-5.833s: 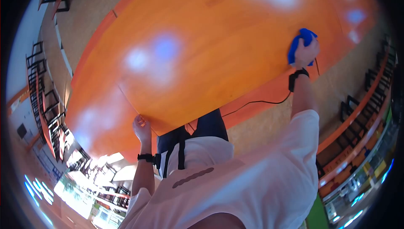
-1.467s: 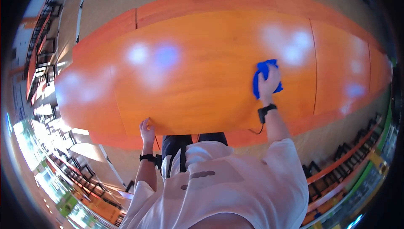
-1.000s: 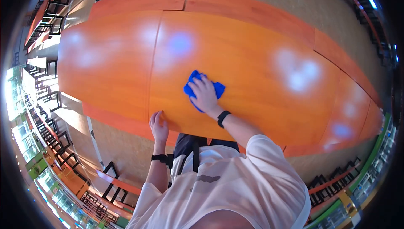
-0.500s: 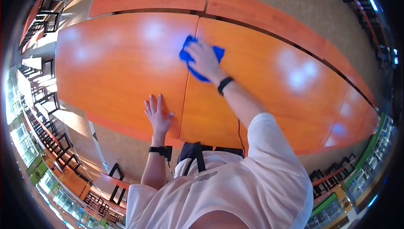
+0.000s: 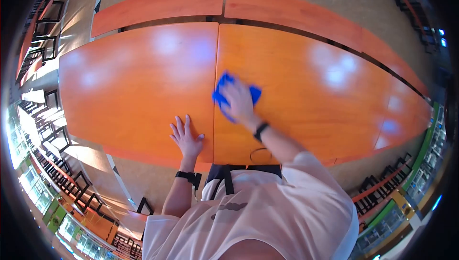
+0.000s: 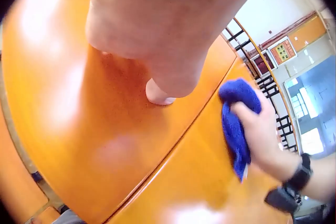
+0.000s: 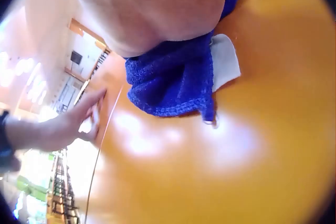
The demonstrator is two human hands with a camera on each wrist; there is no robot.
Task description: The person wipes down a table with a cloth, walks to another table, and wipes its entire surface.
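A blue cleaning cloth [image 5: 224,92] lies bunched on the orange tabletop [image 5: 296,116], just right of the seam between two table sections. My right hand [image 5: 240,104] grips it from above, blurred in the head view. The left wrist view shows the thumb over the folded cloth [image 6: 237,124]. From the right wrist, a hemmed edge and a white label [image 7: 224,62] show under the hand. My left hand [image 5: 187,138] rests on the left section with its fingers spread and straight, close to the seam.
Orange benches [image 5: 296,15] run along the table's far side. Rows of black-legged seats stand to the left and at lower right. A dark cable [image 5: 260,154] loops near the right forearm at the table's near edge.
My right hand has carried the cloth from the far right to the seam, pushed it away, then drawn it nearer. The left hand went from curled at the edge to flat on the table.
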